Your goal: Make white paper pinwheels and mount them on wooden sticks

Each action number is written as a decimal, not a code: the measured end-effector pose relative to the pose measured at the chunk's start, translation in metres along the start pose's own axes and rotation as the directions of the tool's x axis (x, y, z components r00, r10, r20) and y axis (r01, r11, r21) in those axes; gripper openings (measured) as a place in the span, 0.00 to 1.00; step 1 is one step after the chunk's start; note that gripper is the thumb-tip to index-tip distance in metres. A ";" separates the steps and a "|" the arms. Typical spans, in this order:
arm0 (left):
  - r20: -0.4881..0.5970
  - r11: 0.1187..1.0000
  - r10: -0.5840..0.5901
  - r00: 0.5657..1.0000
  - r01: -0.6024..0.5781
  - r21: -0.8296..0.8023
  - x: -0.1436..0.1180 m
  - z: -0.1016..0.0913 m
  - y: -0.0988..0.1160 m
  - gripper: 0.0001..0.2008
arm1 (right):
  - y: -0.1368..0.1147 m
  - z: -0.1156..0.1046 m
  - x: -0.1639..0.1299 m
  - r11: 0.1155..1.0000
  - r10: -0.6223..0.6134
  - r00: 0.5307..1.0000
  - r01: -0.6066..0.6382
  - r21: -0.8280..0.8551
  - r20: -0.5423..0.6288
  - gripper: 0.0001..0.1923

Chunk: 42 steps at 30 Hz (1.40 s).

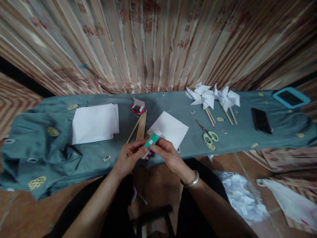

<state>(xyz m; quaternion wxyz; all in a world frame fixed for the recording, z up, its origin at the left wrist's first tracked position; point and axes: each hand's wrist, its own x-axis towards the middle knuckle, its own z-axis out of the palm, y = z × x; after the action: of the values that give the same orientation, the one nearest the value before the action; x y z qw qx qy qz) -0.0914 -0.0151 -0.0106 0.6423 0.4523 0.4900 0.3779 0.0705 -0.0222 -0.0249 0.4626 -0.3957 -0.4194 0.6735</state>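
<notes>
Glue stick (151, 140), green and white, sits between both hands, just in front of the folded white paper square (169, 129) and a little above the table's near edge. The left hand (130, 155) curls its fingers shut around the lower end of the glue stick. The right hand (166, 152) pinches the upper end with its thumb and fingers closed on it.

It looks like the hands are working the stick's end, maybe the cap, though that part is too small to tell. To do this well, I think the left hand should hold the body tight while the right hand turns gently. It is best to keep the stick over the blue-grey cloth (49, 132), close to the paper square.

Left of the paper square lie wooden sticks (140, 126) and a stack of white sheets (95, 123). Right of it lie scissors (208, 134) with green handles, and beyond them the paper pinwheels (213, 97).
</notes>
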 end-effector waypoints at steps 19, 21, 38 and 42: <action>-0.020 0.978 -0.054 0.998 0.057 0.199 0.005 0.006 -0.011 0.23 | -0.025 -0.068 -0.018 0.977 0.095 0.897 -0.002 0.212 -0.432 0.15; -0.195 0.909 0.175 0.965 -0.082 0.409 0.007 -0.020 -0.009 0.22 | -0.029 -0.079 -0.015 0.972 0.087 0.872 0.032 0.233 -0.482 0.14; 0.002 0.339 0.528 0.849 -0.213 0.916 0.024 -0.066 -0.018 0.20 | -0.021 -0.092 0.015 0.940 0.179 0.910 -0.046 0.338 -0.373 0.13; 0.002 0.313 0.561 0.828 -0.214 0.925 0.024 -0.059 -0.008 0.18 | -0.023 -0.090 0.013 0.885 0.280 0.906 -0.116 0.451 -0.316 0.11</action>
<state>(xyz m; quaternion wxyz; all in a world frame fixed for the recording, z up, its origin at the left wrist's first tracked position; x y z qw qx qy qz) -0.1421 0.0174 -0.0320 0.0967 0.7593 0.5844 0.2693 0.1571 0.0130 -0.0358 0.5354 -0.4482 -0.1249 0.7049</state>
